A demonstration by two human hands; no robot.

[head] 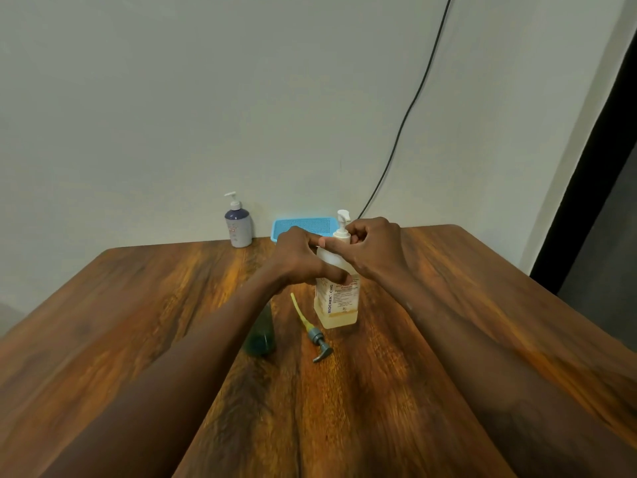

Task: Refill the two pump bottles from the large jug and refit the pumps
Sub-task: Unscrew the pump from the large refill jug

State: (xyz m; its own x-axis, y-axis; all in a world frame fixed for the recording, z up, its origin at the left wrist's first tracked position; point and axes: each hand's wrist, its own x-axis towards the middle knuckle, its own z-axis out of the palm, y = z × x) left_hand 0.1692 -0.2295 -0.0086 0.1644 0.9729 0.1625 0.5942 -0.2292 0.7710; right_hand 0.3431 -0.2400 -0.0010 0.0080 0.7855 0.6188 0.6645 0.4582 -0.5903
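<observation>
At the middle of the table (pixel 138 305), the large jug (pixel 336 301) stands upright, its long axis vertical. The left hand (pixel 303 257) wraps its shoulder from the left; the right hand (pixel 370 248) pinches the white pump collar (pixel 341 234) from the right, likely to twist it about that axis.

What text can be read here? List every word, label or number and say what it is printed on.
"BIOCHEK CHG": printed vertically on the label of the clear pump bottle held by both hands.
The smaller lines on that same label: too small and blurred to read.
The label on the purple-and-white pump bottle at the back of the table: pinkish marks, too small to read.
The dark green bottle and the loose pump: no text visible.
</observation>
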